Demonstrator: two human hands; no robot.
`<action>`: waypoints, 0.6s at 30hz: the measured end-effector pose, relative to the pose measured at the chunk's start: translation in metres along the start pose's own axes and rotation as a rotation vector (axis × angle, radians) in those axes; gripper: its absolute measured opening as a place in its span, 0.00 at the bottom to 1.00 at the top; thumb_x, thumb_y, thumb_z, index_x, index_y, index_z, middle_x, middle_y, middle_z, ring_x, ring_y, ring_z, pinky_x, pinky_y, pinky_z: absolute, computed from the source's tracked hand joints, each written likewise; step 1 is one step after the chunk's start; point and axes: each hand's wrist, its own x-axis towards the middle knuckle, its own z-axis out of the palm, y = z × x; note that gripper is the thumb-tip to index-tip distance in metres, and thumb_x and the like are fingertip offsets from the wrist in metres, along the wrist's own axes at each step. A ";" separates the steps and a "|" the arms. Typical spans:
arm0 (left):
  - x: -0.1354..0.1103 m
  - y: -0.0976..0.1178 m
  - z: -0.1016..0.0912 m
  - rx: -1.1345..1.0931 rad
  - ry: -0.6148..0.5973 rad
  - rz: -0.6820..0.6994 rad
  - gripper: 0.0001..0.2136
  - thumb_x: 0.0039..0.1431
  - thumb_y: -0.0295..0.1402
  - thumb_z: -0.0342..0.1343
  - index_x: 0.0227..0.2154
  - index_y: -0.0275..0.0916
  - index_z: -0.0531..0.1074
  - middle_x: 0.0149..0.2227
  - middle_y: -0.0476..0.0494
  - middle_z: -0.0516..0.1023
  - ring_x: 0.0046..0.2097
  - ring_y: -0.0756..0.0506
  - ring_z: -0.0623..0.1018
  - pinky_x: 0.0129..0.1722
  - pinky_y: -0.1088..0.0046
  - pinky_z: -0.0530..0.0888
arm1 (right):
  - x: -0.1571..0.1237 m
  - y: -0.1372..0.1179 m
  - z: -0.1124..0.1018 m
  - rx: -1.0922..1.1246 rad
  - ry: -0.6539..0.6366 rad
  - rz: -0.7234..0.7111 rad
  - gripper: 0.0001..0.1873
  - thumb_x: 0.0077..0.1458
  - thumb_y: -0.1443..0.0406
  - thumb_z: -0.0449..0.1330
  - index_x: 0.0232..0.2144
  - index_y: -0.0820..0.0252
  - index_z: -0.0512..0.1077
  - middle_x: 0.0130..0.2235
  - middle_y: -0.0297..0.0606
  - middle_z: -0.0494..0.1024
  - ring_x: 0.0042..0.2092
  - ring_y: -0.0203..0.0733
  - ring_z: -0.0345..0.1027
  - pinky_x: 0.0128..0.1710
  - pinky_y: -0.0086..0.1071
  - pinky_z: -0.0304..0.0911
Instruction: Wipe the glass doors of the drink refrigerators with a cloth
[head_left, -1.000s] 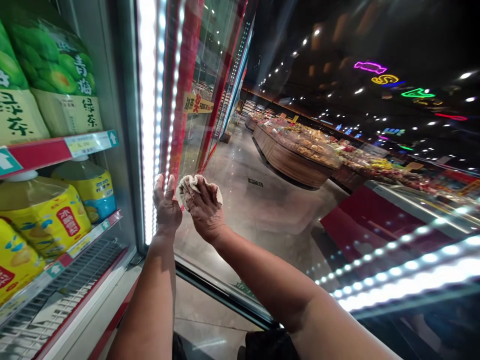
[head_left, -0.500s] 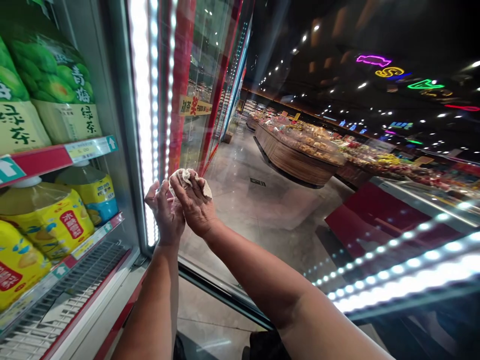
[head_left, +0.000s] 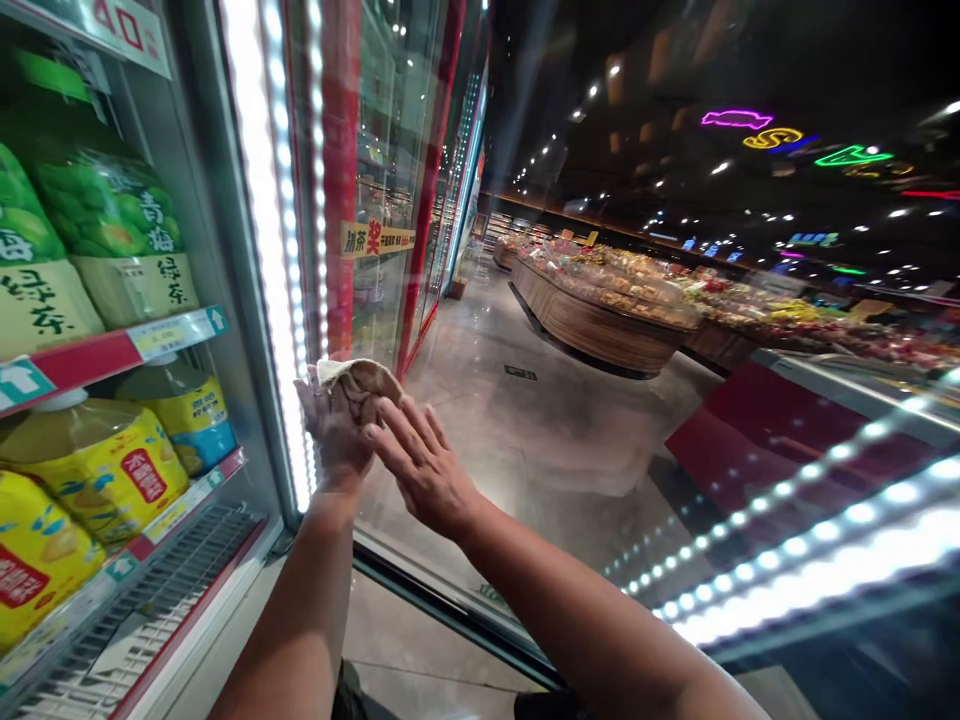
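In the head view, my left hand (head_left: 335, 435) is beside the bright light strip at the glass door's edge, slightly blurred. A crumpled beige cloth (head_left: 364, 378) sits in it, in front of the glass door (head_left: 480, 480). My right hand (head_left: 424, 465) is just to the right, fingers stretched out and spread. Its fingertips overlap the lower right part of the cloth; whether they touch it, I cannot tell.
At left, an open cooler holds green tea bottles (head_left: 124, 235) above yellow-labelled bottles (head_left: 112, 455). A wire rack (head_left: 172, 590) lies below them. Light strips (head_left: 817, 560) cross the lower right. Through the glass appear a wooden display counter (head_left: 600, 320) and a dark red case (head_left: 765, 430).
The cloth has passed from under my right hand to my left hand. My right hand has shifted right and down, and its fingers have spread. The view has tilted slightly.
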 end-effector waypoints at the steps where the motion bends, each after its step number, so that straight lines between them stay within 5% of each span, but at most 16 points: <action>1: 0.005 -0.002 0.000 0.036 0.063 -0.040 0.30 0.68 0.44 0.49 0.67 0.32 0.60 0.72 0.23 0.52 0.73 0.28 0.52 0.69 0.37 0.54 | -0.019 0.002 -0.007 0.005 0.019 0.004 0.35 0.63 0.72 0.54 0.70 0.54 0.58 0.74 0.38 0.52 0.76 0.49 0.31 0.73 0.52 0.48; 5: 0.029 -0.024 -0.004 0.111 0.219 -0.110 0.24 0.66 0.36 0.48 0.60 0.28 0.69 0.65 0.20 0.63 0.68 0.27 0.62 0.68 0.38 0.56 | -0.093 0.008 -0.041 -0.045 0.157 0.165 0.47 0.61 0.73 0.56 0.75 0.53 0.38 0.74 0.44 0.50 0.75 0.50 0.38 0.70 0.58 0.53; 10: 0.043 -0.049 -0.005 0.043 0.205 -0.082 0.27 0.61 0.30 0.50 0.64 0.29 0.64 0.66 0.22 0.63 0.70 0.31 0.60 0.71 0.41 0.52 | -0.157 0.024 -0.100 -0.351 0.304 0.416 0.47 0.62 0.67 0.61 0.74 0.48 0.42 0.74 0.38 0.51 0.75 0.49 0.35 0.73 0.60 0.41; 14: 0.036 -0.034 -0.004 0.013 0.164 -0.037 0.25 0.68 0.35 0.42 0.64 0.29 0.65 0.69 0.22 0.58 0.73 0.35 0.56 0.72 0.46 0.53 | -0.194 0.048 -0.134 -0.475 0.414 0.493 0.42 0.64 0.60 0.60 0.74 0.52 0.46 0.74 0.37 0.50 0.76 0.52 0.34 0.74 0.59 0.30; 18: 0.033 -0.018 -0.002 0.014 0.092 0.080 0.26 0.71 0.42 0.41 0.65 0.33 0.64 0.72 0.28 0.54 0.74 0.38 0.52 0.73 0.51 0.53 | -0.209 0.059 -0.131 -0.496 0.339 0.557 0.39 0.67 0.60 0.54 0.74 0.52 0.44 0.76 0.36 0.43 0.76 0.49 0.27 0.74 0.56 0.31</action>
